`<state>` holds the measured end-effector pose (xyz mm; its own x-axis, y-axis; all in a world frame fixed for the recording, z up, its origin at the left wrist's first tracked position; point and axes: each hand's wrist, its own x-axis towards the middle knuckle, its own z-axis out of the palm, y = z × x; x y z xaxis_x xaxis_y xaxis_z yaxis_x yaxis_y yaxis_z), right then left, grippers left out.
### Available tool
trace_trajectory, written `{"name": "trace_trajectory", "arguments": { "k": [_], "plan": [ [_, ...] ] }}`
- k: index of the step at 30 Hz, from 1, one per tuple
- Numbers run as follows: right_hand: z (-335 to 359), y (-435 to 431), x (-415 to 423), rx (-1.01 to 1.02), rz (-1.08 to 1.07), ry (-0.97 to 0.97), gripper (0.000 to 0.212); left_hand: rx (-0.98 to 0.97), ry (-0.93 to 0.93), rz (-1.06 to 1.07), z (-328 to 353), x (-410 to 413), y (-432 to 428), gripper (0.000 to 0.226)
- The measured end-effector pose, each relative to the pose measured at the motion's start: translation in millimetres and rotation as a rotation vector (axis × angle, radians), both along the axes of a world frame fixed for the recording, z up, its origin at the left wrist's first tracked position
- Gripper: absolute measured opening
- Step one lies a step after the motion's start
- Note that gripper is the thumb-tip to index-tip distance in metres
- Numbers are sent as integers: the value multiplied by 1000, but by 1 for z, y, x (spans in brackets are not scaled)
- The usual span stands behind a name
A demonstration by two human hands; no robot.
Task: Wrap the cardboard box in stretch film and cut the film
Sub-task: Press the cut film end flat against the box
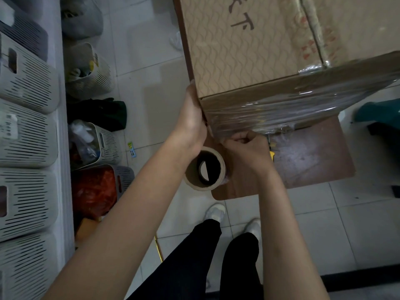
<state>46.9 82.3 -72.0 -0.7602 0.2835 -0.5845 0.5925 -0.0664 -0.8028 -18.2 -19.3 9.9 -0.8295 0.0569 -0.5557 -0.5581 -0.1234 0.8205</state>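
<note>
A large cardboard box [249, 50] with a wavy print rests on a small brown table [309, 156]. Clear stretch film [281, 109] covers its near side face in several layers. My left hand [191, 120] clasps the box's near left corner, with the fingers hidden round the left face. Just below that corner, at the film's lower edge, my right hand [246, 148] is closed in a fist. A yellow tool end [271, 153] sticks out on the fist's right side. The film roll [204, 168], showing its cardboard core, sits upright at the table's left edge, under my left wrist.
Slotted grey baskets [23, 135] line a shelf on the left. More baskets and bags [93, 189] crowd the tiled floor beside it. My feet [216, 211] are placed just before the table. A teal object [378, 113] lies at the right.
</note>
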Motion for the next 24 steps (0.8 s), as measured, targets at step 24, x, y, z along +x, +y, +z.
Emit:
{"name": "trace_trajectory", "arguments": {
  "k": [24],
  "plan": [
    [23, 28, 2, -466, -480, 495, 30, -477, 764, -267, -17, 17, -56, 41]
  ]
}}
